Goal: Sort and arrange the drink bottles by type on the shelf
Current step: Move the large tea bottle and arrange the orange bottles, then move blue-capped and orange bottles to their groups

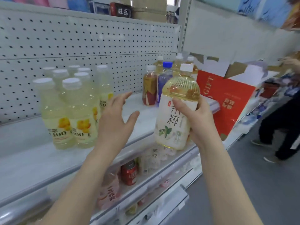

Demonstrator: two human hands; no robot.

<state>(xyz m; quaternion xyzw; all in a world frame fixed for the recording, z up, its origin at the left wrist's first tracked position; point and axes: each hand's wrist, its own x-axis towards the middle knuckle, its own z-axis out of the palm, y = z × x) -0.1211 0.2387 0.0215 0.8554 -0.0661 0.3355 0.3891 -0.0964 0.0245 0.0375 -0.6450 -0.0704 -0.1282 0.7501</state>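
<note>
While aloft, tea bottle (pixel 172 122) in hand (pixel 200 123)

The tea bottle (pixel 176 111) is hiding the fingers of the right hand (pixel 200 122), leaving only its thumb and back showing. It is also covering the near left corner of the red gift box (pixel 227 101) and part of the blue-capped bottle (pixel 163 83). The left hand (pixel 113 122) is blocking part of the labels on the pale yellow bottles (pixel 65 111). On the lower shelf (pixel 162 185), a red can (pixel 129 172) and pink-labelled bottles (pixel 108 190) are showing only as a blur, their print unreadable. The right edge is cutting off a blurred person (pixel 279 124). The top edge is cropping the boxes (pixel 121 9) on the upper shelf (pixel 97 17).
</note>
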